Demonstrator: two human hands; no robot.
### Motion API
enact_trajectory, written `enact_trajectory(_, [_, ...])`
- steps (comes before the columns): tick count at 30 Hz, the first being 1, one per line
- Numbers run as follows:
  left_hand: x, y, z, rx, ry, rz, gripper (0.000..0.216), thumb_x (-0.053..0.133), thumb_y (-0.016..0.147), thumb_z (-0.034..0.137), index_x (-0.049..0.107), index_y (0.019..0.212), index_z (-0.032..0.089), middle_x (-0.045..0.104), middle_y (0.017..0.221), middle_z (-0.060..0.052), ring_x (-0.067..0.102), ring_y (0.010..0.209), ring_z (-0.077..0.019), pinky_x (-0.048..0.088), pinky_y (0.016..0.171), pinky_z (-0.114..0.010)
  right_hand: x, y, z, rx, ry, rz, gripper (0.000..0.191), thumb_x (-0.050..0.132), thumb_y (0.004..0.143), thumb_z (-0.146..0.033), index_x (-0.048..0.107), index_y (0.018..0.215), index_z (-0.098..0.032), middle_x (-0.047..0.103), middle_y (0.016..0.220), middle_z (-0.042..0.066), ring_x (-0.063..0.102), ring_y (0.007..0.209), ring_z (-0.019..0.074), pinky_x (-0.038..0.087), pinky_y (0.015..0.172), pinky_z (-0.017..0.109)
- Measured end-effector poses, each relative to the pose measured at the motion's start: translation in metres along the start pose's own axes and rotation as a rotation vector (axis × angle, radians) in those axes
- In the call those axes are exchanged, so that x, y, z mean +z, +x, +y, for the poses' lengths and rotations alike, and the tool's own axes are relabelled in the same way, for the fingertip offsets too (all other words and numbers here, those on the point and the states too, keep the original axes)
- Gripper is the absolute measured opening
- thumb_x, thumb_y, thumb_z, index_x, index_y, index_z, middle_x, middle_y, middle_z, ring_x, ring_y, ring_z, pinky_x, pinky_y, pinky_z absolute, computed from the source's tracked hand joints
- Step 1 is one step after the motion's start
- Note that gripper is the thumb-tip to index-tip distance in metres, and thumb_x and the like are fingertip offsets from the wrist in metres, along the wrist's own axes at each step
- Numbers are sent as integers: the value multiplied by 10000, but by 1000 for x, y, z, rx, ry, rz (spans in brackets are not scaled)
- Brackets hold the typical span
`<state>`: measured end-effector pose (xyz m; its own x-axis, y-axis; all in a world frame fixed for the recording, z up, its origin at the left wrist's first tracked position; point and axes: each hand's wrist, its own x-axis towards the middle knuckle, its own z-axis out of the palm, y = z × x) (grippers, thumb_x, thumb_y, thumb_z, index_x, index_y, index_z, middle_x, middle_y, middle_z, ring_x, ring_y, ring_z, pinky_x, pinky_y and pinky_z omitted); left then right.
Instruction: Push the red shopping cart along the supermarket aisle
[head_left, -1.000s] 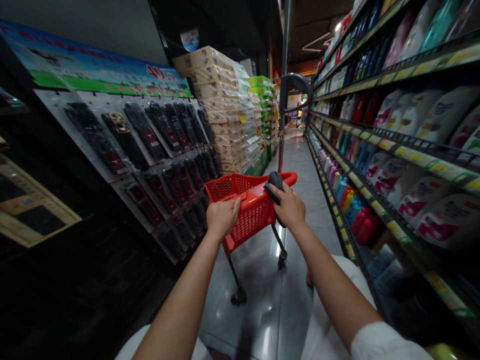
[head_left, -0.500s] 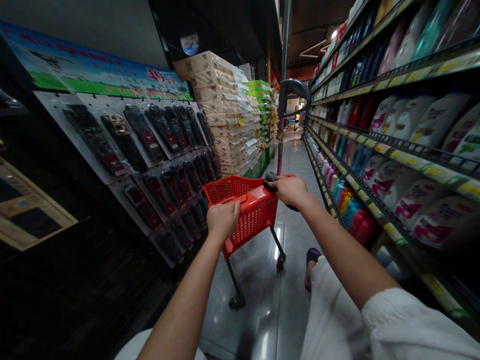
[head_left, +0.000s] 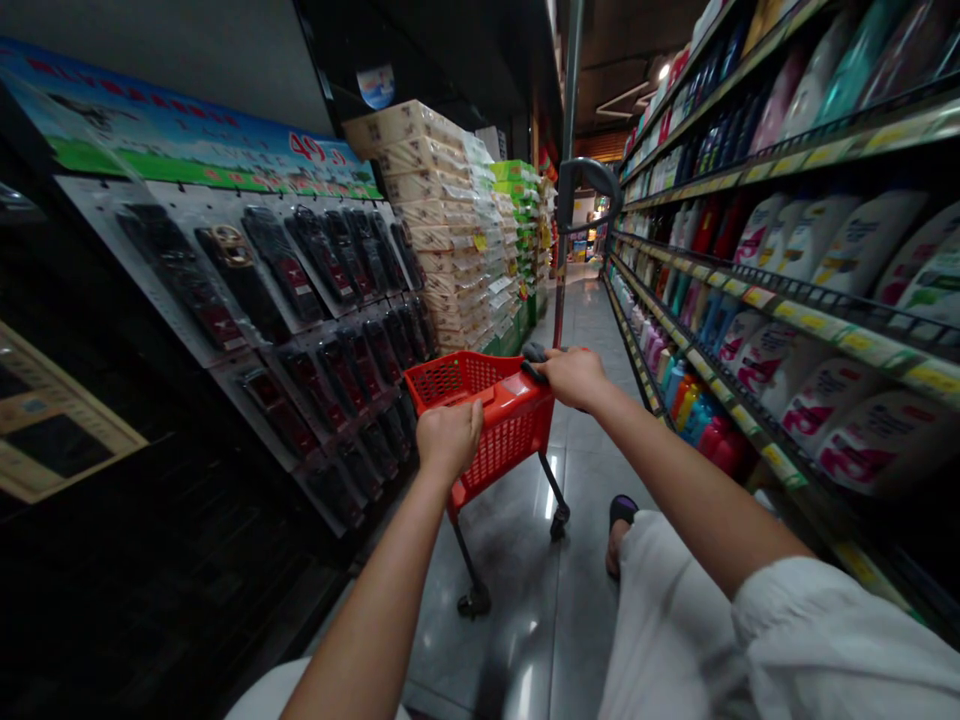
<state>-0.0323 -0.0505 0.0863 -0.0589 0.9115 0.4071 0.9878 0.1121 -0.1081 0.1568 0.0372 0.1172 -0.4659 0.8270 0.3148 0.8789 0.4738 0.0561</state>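
Observation:
A small red plastic shopping cart (head_left: 514, 440) with perforated sides and dark legs on casters stands in front of me. My left hand (head_left: 448, 440) is closed around the left part of its near edge, the thumb lying along the top. At the right end, my right hand (head_left: 576, 378) is closed on the cart's handle, beside a dark grey grip piece (head_left: 534, 360). Only a little of the cart's inside shows. A metal pole (head_left: 570, 110) with a grey loop (head_left: 585, 195) rises just beyond my right hand; its foot is hidden.
Shelves of bottles (head_left: 795, 280) line the right side. On the left hangs a rack of packaged belts (head_left: 277, 270), with stacked cream-coloured packs (head_left: 427, 220) and green packs (head_left: 517, 190) beyond. A grey tiled floor (head_left: 585, 310) runs down the aisle. My sandalled foot (head_left: 621, 515) is lower right.
Rack and shelves have shifted slightly leftward in view. My right hand sits a touch further left; both hands keep hold of the cart.

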Motion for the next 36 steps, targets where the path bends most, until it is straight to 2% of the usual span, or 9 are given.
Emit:
enact_trajectory(3, [0,1,3,-13,-4,-2,658,131,991,410,733,903,159,742,869,-143,695,845,-272,414,708,-339,1,9,8,66,-42,-35,319,482,920,-160,725,1111,-238,662,1076,97,585,930,256,445,726,356])
enact_trajectory(5, [0,2,5,-18,-1,-4,657,132,990,404,734,897,160,741,864,-146,697,847,-276,414,704,-342,2,9,3,30,-35,-9,325,465,927,-169,729,1099,-244,661,1072,94,577,948,268,451,738,365])
enact_trajectory(9, [-1,2,5,-21,3,-2,659,125,989,395,732,895,158,741,866,-149,698,841,-281,413,695,-346,3,-4,-16,-63,79,86,359,429,946,-207,703,1144,-324,644,1123,75,546,1000,273,447,774,374])
enact_trajectory(13, [1,1,1,-25,-4,8,663,125,986,399,732,892,150,741,859,-151,698,829,-285,406,678,-346,2,-28,-39,-41,75,96,393,365,973,-254,632,1244,-349,603,1238,67,506,1036,276,448,758,365])
enact_trajectory(17, [3,0,-6,-10,-20,40,660,142,983,408,738,849,158,744,833,-141,697,804,-278,400,679,-342,11,-49,-58,11,53,119,445,306,986,-262,507,1370,-362,450,1466,24,487,1055,275,477,746,361])
enact_trajectory(20, [3,-2,-11,-2,-23,41,656,152,982,420,737,825,167,747,832,-129,694,788,-265,394,674,-334,22,-56,-62,59,81,124,490,326,971,-238,432,1419,-405,330,1558,-19,500,1028,262,498,752,372])
enact_trajectory(24, [1,-2,-15,21,-37,22,649,157,985,433,736,824,188,754,861,-105,692,808,-247,384,664,-318,40,-53,-46,144,189,211,595,439,898,-164,420,1417,-454,337,1552,-51,528,1026,244,515,775,356])
enact_trajectory(32, [-3,3,-16,42,-83,-69,640,157,986,467,734,873,214,756,909,-88,691,845,-238,387,655,-300,72,-24,29,409,435,315,568,440,850,-118,571,1313,-420,513,1414,-16,588,996,224,503,864,368])
enact_trajectory(36, [-5,6,-8,23,-64,-103,619,160,988,450,731,937,216,753,931,-97,692,864,-251,401,669,-306,83,-17,27,478,475,385,603,438,831,-98,555,1331,-414,477,1452,0,583,997,236,489,889,403])
